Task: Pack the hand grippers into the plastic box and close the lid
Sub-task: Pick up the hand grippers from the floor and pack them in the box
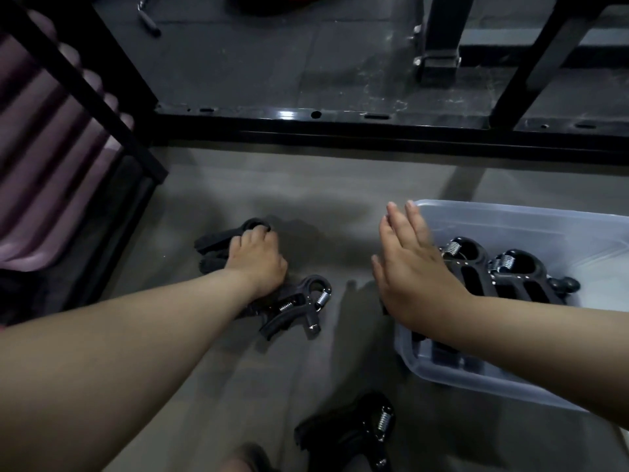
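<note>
On the grey floor (238, 185), left of centre, the left hand (257, 258) lies over a black hand gripper (221, 238), its grip clamped on the looped head with the fingers curled in. Just near of that hand, touching its wrist, a second hand gripper (292, 308) rests on the floor with its silver springs showing. A third hand gripper (354, 430) sits at the near edge of the view, partly cut off.

Right of centre stands the clear plastic box (510, 216), uncovered. Inside it at least 2 hand grippers (507, 274) lie side by side, loops toward the far wall, springs visible; more dark shapes lie under the forearm, count not determinable. The right hand (413, 267) hovers flat over the left rim of the box, grip apart, fingers straight and pointing far, holding nothing. The 2 hands are well apart.

Beyond the floor area runs a black metal frame (340, 131), with dark mats (255, 63) on the far side. At far left, purple ribbed material (44, 165) shows behind a slanted black bar.
</note>
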The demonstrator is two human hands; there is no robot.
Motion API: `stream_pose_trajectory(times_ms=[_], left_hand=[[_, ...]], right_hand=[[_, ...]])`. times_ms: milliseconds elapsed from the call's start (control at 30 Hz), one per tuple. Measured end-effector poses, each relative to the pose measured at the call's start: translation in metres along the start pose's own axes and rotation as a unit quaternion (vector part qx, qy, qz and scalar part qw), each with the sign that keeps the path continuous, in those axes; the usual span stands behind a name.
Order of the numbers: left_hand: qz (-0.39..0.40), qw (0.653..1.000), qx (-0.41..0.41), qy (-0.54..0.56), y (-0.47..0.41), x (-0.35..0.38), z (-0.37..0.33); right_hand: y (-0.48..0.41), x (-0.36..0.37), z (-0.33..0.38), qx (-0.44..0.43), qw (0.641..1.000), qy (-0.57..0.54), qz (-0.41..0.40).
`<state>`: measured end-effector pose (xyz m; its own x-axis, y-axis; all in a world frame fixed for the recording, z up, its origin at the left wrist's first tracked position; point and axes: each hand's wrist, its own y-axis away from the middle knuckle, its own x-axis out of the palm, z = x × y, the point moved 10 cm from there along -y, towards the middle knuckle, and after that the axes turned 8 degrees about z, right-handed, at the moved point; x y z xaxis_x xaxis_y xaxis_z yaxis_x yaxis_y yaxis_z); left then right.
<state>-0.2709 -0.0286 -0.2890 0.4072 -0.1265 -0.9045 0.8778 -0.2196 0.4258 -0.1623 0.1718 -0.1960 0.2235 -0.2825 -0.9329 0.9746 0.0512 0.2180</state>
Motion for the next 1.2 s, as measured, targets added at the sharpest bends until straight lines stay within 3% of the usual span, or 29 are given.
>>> stream_pose_trajectory(times_ms=[367,600,733,933,1033,1200], left_hand=[[0.044,0.994,-0.098,0.028,-0.042,0.008,0.079],[0.016,0.992,-0.114,-0.055,-0.041,-0.005,0.073],[-0.02,0.992,-0.082,-0.09,-0.036,-0.019,0.069],[-0.032,0.988,0.052,-0.14,-0.02,-0.03,0.036],[-0.064,0.995,0.047,-0.065,-0.006,-0.046,0.028],[-0.052,0.98,-0.059,0.18,0.008,-0.068,0.028]], right_hand=[[0.0,0.002,0.001,-0.025,0.998,0.008,-0.053],[0.002,0.0,0.001,-0.034,0.997,0.019,-0.065],[0.002,-0.001,0.003,-0.035,0.997,0.025,-0.07],[0.002,-0.001,0.005,-0.037,0.996,0.057,-0.057],[0.003,-0.004,0.005,-0.037,0.995,0.08,-0.054],[0.015,-0.003,0.01,-0.055,0.994,0.09,-0.027]])
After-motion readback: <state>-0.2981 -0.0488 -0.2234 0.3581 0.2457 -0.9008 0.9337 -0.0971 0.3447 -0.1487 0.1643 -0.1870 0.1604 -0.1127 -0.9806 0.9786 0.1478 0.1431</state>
